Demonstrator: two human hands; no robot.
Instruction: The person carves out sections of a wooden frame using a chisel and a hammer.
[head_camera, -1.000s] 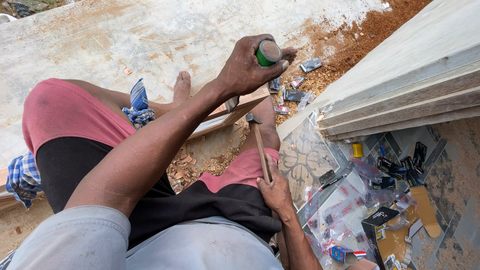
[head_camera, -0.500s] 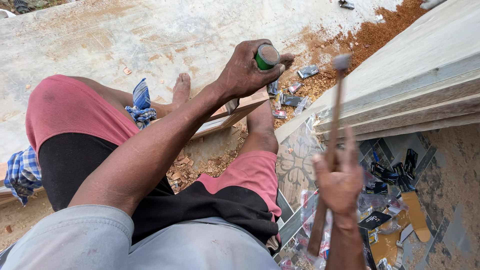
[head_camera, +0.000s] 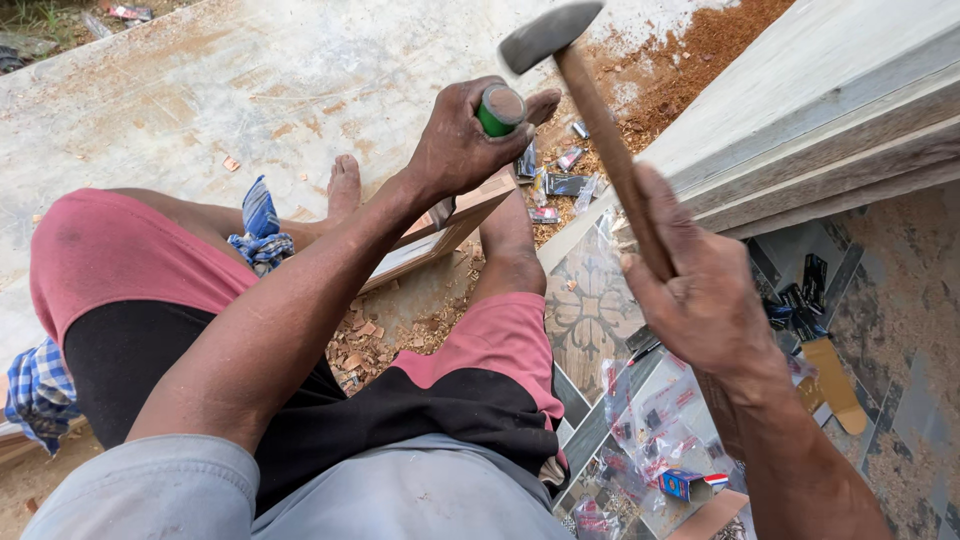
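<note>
My left hand (head_camera: 462, 140) is closed around a chisel with a green handle (head_camera: 497, 108), held upright over a wooden piece (head_camera: 440, 232) that lies across my legs. My right hand (head_camera: 700, 290) grips the wooden shaft of a hammer (head_camera: 600, 125). The hammer is raised, its grey metal head (head_camera: 548, 35) up near the top of the view, above and to the right of the chisel's end. I sit on the ground in red and black shorts, legs stretched out and feet bare.
Stacked wooden boards (head_camera: 820, 110) run along the right. Small plastic packets and dark hardware (head_camera: 660, 430) lie on a patterned tile floor at lower right. Wood chips (head_camera: 365, 345) sit between my legs. Reddish sawdust (head_camera: 700, 50) covers concrete ahead. Blue cloth (head_camera: 262, 225) lies by my left leg.
My right hand picked the hammer up from beside my leg and swung it upward; its head now stands high above the chisel. My left hand kept holding the chisel in place.
</note>
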